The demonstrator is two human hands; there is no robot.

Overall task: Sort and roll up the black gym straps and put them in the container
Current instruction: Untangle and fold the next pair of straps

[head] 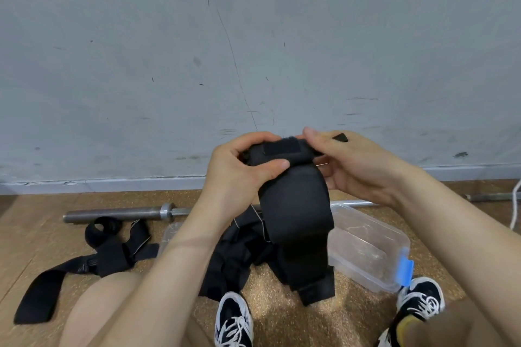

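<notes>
The left hand (242, 172) grips the top of a wide black strap (296, 217), fingers (255, 139) curled over its folded end and the thumb pressed on its front. The right hand (355, 166) pinches the same end from the other side. Below the fingers the strap hangs down to the floor (270, 304). Under both hands lies a pile of straps (234, 259). Below the right fingers stands the clear container (372, 236), open. Further straps (110, 253) lie well left of the left fingers, near a barbell (121, 213).
</notes>
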